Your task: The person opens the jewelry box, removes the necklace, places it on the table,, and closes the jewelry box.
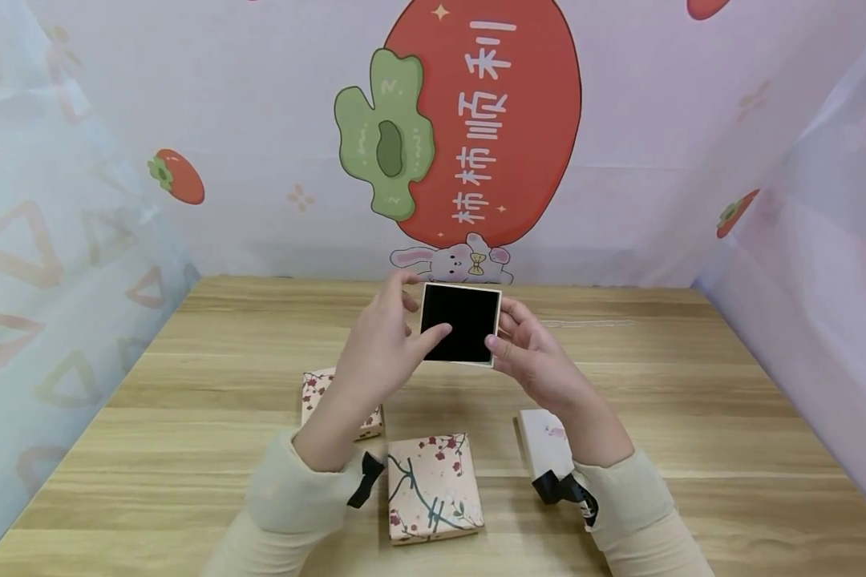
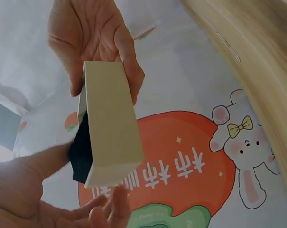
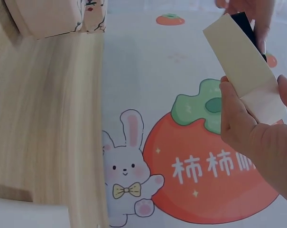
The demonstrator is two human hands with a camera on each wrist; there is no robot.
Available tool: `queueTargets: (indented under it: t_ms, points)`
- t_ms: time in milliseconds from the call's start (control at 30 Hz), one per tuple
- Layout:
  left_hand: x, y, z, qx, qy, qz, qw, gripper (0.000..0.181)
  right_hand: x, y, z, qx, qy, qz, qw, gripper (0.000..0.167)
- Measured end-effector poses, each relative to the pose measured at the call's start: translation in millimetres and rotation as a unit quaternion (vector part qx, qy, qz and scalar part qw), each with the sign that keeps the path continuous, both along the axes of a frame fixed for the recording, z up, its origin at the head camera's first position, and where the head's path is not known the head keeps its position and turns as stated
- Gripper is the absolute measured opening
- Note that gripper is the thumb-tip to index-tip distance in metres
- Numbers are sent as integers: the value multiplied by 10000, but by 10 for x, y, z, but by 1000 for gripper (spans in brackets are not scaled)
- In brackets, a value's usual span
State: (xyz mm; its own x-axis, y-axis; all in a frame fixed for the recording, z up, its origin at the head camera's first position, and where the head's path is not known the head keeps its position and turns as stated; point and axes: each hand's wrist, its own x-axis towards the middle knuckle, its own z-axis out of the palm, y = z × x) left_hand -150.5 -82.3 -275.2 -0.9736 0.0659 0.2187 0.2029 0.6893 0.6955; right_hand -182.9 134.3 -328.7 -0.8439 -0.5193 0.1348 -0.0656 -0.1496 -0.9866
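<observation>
Both hands hold up a small cream box (image 1: 498, 320) above the table, its open side facing the head camera. A black insert (image 1: 462, 316) fills that side; in the left wrist view it sticks out tilted from the box. My right hand (image 1: 537, 353) grips the box's right side, thumb on the rim and fingers behind. My left hand (image 1: 382, 344) is at the other side, with its thumb laid on the black insert and its fingers spread apart near the box edge.
A blossom-patterned box (image 1: 433, 489) lies in front on the wooden table (image 1: 693, 417). Another patterned box (image 1: 317, 393) is partly behind the left forearm. A white box (image 1: 541, 437) lies partly under the right forearm. At the back right lies a thin chain (image 1: 592, 323).
</observation>
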Motion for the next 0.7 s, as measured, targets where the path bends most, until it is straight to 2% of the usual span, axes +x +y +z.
queueTargets:
  t_ms: [100, 167, 267, 500, 633, 700]
  points:
    - [-19, -82, -27, 488, -597, -391, 9963, 73, 7, 4, 29, -86, -3, -21, 10000, 57]
    - [-30, -123, -50, 794, -857, -659, 9910, 72, 12, 12, 42, -123, -6, -4, 9999, 56]
    - [-46, -154, -81, 1084, -994, -948, 9846, 67, 20, 17, 55, -141, -28, 44, 9999, 55]
    - [-94, -192, -146, 1534, -1159, -1227, 9736, 56, 32, 17, 61, -186, -33, 154, 9997, 52]
    - [-135, -228, -178, 1968, -1473, -1397, 9592, 50, 36, 12, 68, -228, -15, 246, 9994, 54]
    - [-153, -243, -192, 2210, -1660, -1472, 9497, 49, 37, 11, 68, -205, -10, 264, 9994, 55]
